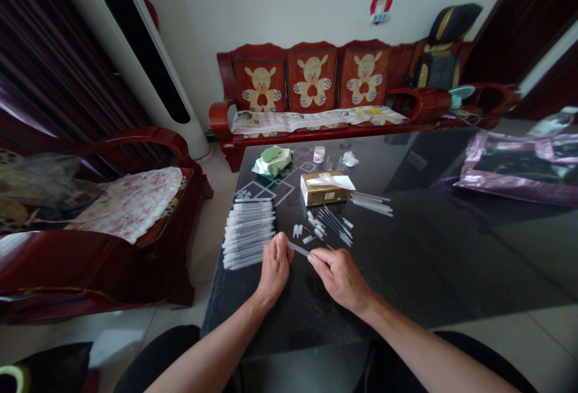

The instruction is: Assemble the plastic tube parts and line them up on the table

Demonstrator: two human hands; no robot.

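Observation:
Between my hands, above the near part of the dark table [406, 260], is a slim translucent whitish tube [298, 250]. My left hand [274, 263] grips its left end with closed fingers. The fingertips of my right hand [336, 272] pinch the other end. Beside my left hand lies a row of similar whitish tubes [249, 224], stacked side by side. Just beyond my hands are several thin dark rods [335, 224] and several small white cap-like pieces [315, 223]. More long pale tubes [371, 202] lie farther right.
A cardboard box [325, 194] stands behind the small parts. Farther back are a green wipes pack [272, 161], a small white cup [318, 154] and crumpled white tissue [350, 159]. A purple-edged plastic bag [515, 167] occupies the right side. Wooden seats [221, 117] stand beyond and left.

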